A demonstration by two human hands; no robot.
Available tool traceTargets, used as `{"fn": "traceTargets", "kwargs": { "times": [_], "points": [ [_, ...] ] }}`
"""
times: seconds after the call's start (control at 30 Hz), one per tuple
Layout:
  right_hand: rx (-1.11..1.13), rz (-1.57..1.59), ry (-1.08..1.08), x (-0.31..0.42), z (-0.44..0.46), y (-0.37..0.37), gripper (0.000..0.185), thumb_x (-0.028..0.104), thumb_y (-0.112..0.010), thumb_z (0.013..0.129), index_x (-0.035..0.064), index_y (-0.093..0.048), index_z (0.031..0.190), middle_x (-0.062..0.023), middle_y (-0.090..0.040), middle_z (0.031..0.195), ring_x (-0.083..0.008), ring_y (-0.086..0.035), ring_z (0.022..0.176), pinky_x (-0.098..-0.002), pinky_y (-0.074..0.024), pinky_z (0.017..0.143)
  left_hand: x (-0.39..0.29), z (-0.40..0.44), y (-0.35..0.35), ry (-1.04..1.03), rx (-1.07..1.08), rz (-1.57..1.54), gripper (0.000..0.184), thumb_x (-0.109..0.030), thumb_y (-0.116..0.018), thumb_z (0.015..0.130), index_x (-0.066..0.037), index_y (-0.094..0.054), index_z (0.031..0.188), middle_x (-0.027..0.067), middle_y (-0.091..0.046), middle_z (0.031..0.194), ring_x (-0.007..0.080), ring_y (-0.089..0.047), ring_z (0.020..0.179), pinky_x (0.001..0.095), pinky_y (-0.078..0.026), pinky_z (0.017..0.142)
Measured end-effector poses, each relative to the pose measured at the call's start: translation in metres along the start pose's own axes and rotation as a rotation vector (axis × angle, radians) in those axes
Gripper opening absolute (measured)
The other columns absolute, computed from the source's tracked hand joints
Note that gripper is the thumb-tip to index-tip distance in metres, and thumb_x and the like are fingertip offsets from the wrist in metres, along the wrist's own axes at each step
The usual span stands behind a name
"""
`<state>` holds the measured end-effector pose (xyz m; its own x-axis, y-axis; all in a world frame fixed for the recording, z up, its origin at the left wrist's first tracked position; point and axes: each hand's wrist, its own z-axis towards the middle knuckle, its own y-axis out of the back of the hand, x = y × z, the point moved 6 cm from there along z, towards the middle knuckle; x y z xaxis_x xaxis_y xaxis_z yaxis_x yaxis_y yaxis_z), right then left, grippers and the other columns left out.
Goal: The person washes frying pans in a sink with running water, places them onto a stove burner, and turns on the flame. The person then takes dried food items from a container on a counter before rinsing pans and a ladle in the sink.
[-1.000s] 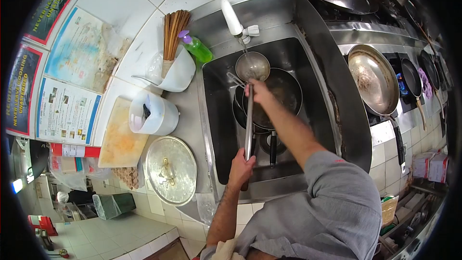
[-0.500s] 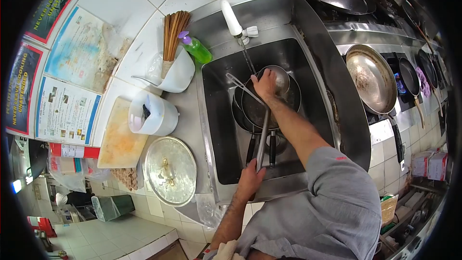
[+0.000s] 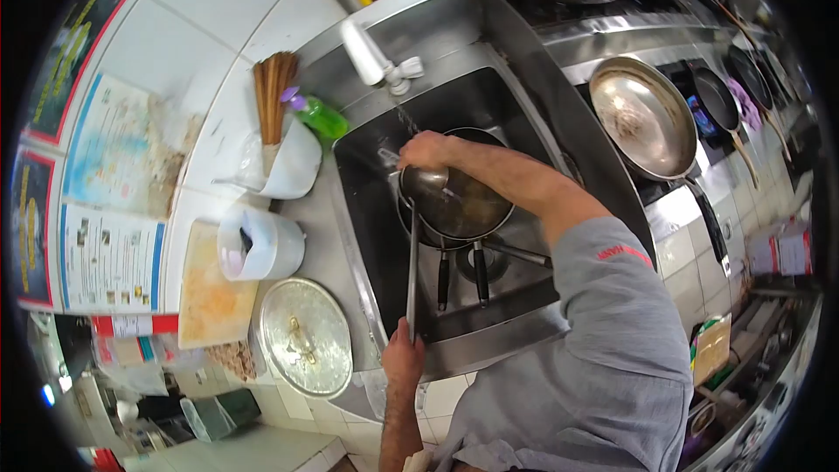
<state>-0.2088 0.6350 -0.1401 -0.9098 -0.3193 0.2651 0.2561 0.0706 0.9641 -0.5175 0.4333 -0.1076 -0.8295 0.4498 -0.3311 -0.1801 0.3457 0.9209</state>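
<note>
My left hand (image 3: pixel 404 357) is closed around the long handle of a metal ladle (image 3: pixel 413 271), low on the left side of the sink. At the ladle's upper end, my right hand (image 3: pixel 426 151) grips its round bowl, the fingertips partly hidden. Water runs from the white tap (image 3: pixel 371 57) close beside my right hand. Under the ladle and my right forearm lie stacked dark frying pans (image 3: pixel 476 208), their handles pointing toward me. A pale utensil end (image 3: pixel 389 156) pokes out left of my right hand; its kind is unclear.
Left of the sink (image 3: pixel 363 297) stand a white tub with a bamboo brush (image 3: pixel 275 100), a green soap bottle (image 3: pixel 319 118), another white tub (image 3: pixel 271 245), a stained cutting board (image 3: pixel 210 288) and a round metal lid (image 3: pixel 306 341). A large pan (image 3: pixel 642 118) sits on the stove at right.
My right hand and the ladle's bowl have moved left, toward the sink's left wall. My left hand has shifted left and down with the handle. More of the pans shows, and the view has tilted.
</note>
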Motion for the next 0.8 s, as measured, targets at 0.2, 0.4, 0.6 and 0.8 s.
{"fn": "traceTargets", "kwargs": {
  "times": [0.2, 0.4, 0.6, 0.8],
  "points": [
    [-0.149, 0.753, -0.246, -0.039, -0.024, 0.003, 0.036, 0.032, -0.062, 0.076, 0.0090, -0.060, 0.104, -0.0135, -0.062, 0.097, -0.0279, -0.059, 0.088, -0.0349, -0.0442, 0.081, -0.008, -0.008, 0.006, 0.083, 0.062, -0.337, 0.037, -0.010, -0.059, 0.075, -0.001, -0.048, 0.109, 0.0182, -0.061, 0.082, 0.0342, -0.060, 0.074, 0.0394, -0.047, 0.063],
    [-0.142, 0.872, -0.385, -0.059, -0.035, -0.008, 0.037, 0.009, -0.063, 0.066, 0.0104, -0.062, 0.103, -0.0131, -0.063, 0.094, -0.0218, -0.060, 0.088, -0.0311, -0.0457, 0.079, -0.011, -0.002, 0.000, 0.131, 0.096, -0.401, 0.039, -0.012, -0.061, 0.075, -0.001, -0.050, 0.110, 0.0187, -0.061, 0.082, 0.0320, -0.061, 0.072, 0.0367, -0.047, 0.062],
    [0.199, 0.109, 0.033, 0.002, -0.024, 0.023, 0.032, 0.005, -0.053, 0.068, 0.0130, -0.065, 0.097, -0.0085, -0.064, 0.095, -0.0267, -0.059, 0.090, -0.0347, -0.0465, 0.078, -0.015, 0.004, 0.003, 0.052, 0.109, -0.271, 0.038, -0.014, -0.061, 0.075, -0.003, -0.050, 0.110, 0.0201, -0.060, 0.084, 0.0346, -0.059, 0.073, 0.0378, -0.047, 0.063],
    [-0.303, 0.748, -0.144, -0.044, -0.039, 0.036, 0.023, 0.013, -0.066, 0.067, 0.0068, -0.066, 0.088, -0.0096, -0.065, 0.080, -0.0194, -0.062, 0.077, -0.0308, -0.0464, 0.070, -0.015, 0.006, 0.005, 0.016, 0.043, -0.432, 0.037, -0.012, -0.061, 0.075, -0.005, -0.050, 0.110, 0.0200, -0.060, 0.084, 0.0373, -0.058, 0.075, 0.0394, -0.047, 0.064]
  ]
}}
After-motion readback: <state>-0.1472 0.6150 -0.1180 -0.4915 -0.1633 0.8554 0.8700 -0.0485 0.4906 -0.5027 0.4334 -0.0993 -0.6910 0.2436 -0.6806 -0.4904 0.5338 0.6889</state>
